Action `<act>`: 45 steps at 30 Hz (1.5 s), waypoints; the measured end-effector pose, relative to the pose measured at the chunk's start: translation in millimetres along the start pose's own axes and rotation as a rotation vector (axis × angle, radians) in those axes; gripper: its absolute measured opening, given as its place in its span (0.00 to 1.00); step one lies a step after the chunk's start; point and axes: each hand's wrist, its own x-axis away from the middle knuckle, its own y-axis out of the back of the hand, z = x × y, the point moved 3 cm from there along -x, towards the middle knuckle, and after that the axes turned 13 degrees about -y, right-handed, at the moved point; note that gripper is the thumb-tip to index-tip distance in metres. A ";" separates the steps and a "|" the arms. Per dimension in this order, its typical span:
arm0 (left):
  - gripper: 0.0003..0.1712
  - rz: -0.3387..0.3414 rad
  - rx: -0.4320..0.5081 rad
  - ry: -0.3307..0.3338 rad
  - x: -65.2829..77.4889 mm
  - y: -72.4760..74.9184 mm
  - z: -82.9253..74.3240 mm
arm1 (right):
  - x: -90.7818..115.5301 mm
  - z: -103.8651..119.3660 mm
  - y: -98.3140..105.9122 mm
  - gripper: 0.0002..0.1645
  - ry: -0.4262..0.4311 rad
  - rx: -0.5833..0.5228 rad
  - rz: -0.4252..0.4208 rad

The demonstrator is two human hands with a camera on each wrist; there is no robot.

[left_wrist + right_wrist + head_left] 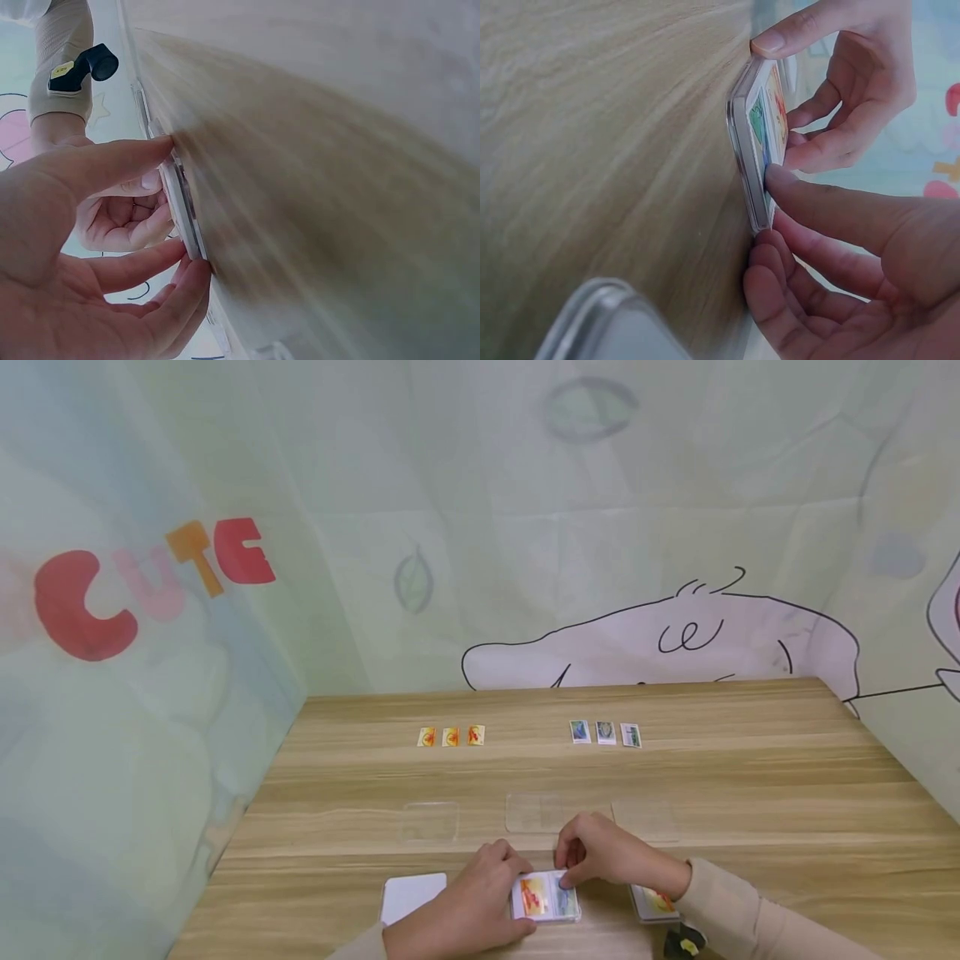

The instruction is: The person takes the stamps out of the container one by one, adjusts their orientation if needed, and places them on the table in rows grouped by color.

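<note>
A flat clear case (546, 917) holds a white backing with two small pictures side by side. One is an orange-red picture card (534, 897), the other a blue-green picture card (564, 902). My left hand (480, 893) grips the case from its left side, thumb on the near edge and fingers on the far edge. At the far right corner, my right hand (611, 852) has its thumb (784, 180) pressed on the blue-green card while its curled fingers (769, 262) sit at the case's edge. The thumb covers part of that card.
Left of the hands lies a case with a white face (412, 893); another case with an orange picture (654, 902) lies partly under my right wrist. Three clear plastic pieces (430, 821) lie beyond. Orange cards (451, 737) and scenery cards (605, 732) form two groups farther back.
</note>
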 end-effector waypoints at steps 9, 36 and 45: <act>0.31 -0.009 -0.010 -0.001 -0.3 -0.8 0.1 | -0.5 0.4 1.2 0.11 0.003 0.011 0.004; 0.33 -0.015 0.028 0.030 -0.4 0.6 3.3 | 0.3 1.5 2.0 0.11 -0.003 -0.013 0.011; 0.33 -0.013 0.039 0.030 0.6 1.6 3.4 | 1.3 2.8 1.6 0.12 0.007 -0.016 0.021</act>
